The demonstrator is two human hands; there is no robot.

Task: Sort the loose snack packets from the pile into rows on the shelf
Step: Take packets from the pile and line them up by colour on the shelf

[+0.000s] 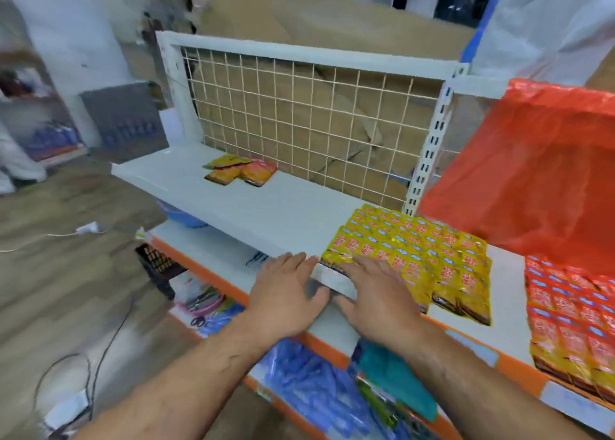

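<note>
Yellow snack packets (419,249) lie in overlapping rows on the white shelf (266,206), at its right part. My right hand (376,293) lies flat with straight fingers on the near left corner of those rows. Beside it, my left hand (286,289) rests flat on the shelf's front edge, fingers straight, holding nothing. A small pile of loose yellow and red packets (239,170) sits at the back of the shelf near the wire grid. Red packets in rows (572,303) fill the far right.
A wire grid back panel (299,120) closes the shelf behind. A red plastic bag (532,163) stands at the right. Below the shelf are blue packets (312,379) and a teal item (396,376). Cables (100,356) trail over the wooden floor at left.
</note>
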